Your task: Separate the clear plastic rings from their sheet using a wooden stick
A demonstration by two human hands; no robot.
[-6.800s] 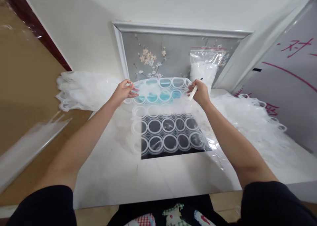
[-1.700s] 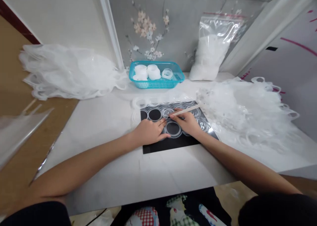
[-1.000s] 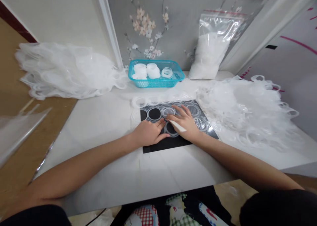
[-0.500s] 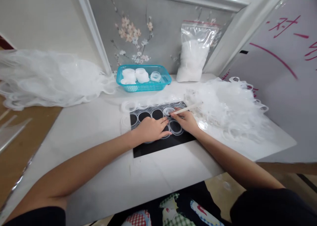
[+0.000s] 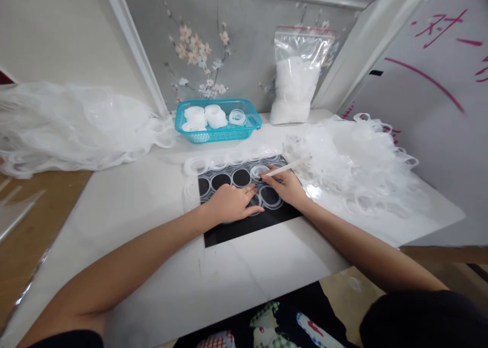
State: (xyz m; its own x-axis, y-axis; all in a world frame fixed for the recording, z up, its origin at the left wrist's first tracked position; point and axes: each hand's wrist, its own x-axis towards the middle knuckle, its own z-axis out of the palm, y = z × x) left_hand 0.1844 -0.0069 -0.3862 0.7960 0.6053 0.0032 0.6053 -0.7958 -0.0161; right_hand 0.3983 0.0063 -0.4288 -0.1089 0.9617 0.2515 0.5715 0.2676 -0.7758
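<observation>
A translucent sheet of joined rings (image 5: 241, 178) lies across a black mat (image 5: 244, 229) on the table. My left hand (image 5: 231, 203) rests on the sheet with its fingers stretched out. My right hand (image 5: 285, 184) grips a slim white pen-like tool (image 5: 287, 167), its lower end down at the sheet. Just left of the right fingertips, some loose white rings (image 5: 259, 171) lie over one circle of the sheet. The tool's tip is too small to make out.
A blue basket (image 5: 217, 139) holding white ring stacks (image 5: 215, 116) stands behind the mat. A zip bag (image 5: 293, 91) of white material leans on the wall. Heaps of ring sheets lie at left (image 5: 76, 129) and right (image 5: 339, 160). A whiteboard (image 5: 430, 149) borders the right.
My view has shifted slightly. Both hands stay in nearly the same places on the sheet, the left one flat, the right one still gripping the white tool.
</observation>
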